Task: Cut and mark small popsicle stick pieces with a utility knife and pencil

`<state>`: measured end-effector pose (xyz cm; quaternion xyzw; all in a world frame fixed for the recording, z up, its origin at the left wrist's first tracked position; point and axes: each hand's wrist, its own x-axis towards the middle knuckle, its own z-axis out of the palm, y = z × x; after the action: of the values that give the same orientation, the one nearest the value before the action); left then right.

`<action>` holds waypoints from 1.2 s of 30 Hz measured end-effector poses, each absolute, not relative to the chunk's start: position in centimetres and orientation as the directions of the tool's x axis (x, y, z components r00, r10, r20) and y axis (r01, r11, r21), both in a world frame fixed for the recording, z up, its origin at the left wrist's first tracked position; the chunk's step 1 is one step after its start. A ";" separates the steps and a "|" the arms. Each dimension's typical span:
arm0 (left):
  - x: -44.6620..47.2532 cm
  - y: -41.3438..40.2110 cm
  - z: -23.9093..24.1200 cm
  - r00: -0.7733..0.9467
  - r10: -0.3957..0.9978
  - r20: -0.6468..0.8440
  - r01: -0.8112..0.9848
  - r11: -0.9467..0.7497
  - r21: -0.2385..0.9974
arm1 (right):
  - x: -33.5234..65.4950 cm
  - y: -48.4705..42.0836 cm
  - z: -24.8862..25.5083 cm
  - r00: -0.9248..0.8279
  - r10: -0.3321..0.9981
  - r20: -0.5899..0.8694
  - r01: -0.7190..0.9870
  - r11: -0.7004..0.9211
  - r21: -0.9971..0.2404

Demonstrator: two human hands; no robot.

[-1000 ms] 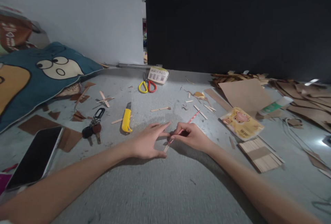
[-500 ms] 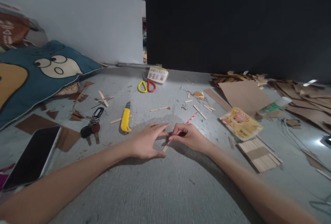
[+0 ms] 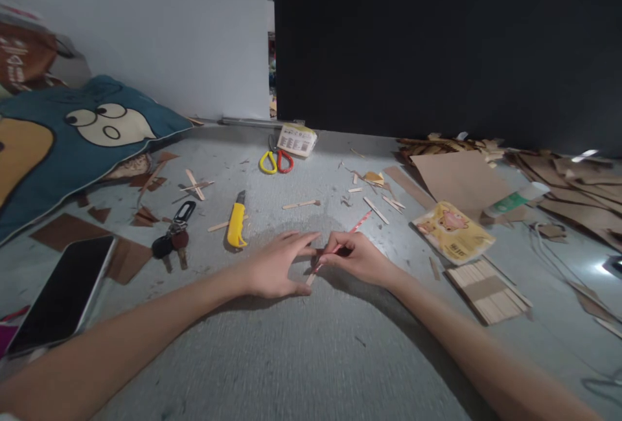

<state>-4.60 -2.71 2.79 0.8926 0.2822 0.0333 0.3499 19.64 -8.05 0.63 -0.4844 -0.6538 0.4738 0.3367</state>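
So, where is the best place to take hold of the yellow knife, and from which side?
Take the yellow knife by its yellow handle, coming from above. It lies flat, clear of the keys, with the blade end pointing away toward the wall.

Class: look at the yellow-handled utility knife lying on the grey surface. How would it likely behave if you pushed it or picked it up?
The yellow-handled utility knife lies flat on its side, so it would probably slide rather than roll. Its curved plastic handle looks rigid, likely stiff and fairly light. The dark tip points away from the left hand, so lifting by the handle seems safest.
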 end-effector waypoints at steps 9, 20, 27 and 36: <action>-4.7 -2.5 2.6 0.861 0.499 -0.099 0.432 -0.615 0.660 | 19.7 -8.1 0.6 -0.388 0.920 -0.049 0.247 0.053 -0.968; -4.6 -2.7 2.6 0.842 0.527 -0.115 0.459 -0.589 0.665 | 19.6 -8.0 0.7 -0.325 0.946 -0.001 0.349 0.119 -0.930; -4.7 -2.6 2.5 0.851 0.514 -0.111 0.446 -0.594 0.670 | 19.8 -8.2 0.8 -0.389 0.920 -0.050 0.257 0.056 -0.965; -4.6 -2.5 2.5 0.851 0.518 -0.085 0.439 -0.612 0.658 | 19.8 -7.8 0.5 -0.351 0.936 0.003 0.323 0.124 -0.938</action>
<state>-4.58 -2.53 2.47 0.8961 0.2669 0.0566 0.3501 19.81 -7.79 0.52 -0.4667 -0.6745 0.4694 0.3268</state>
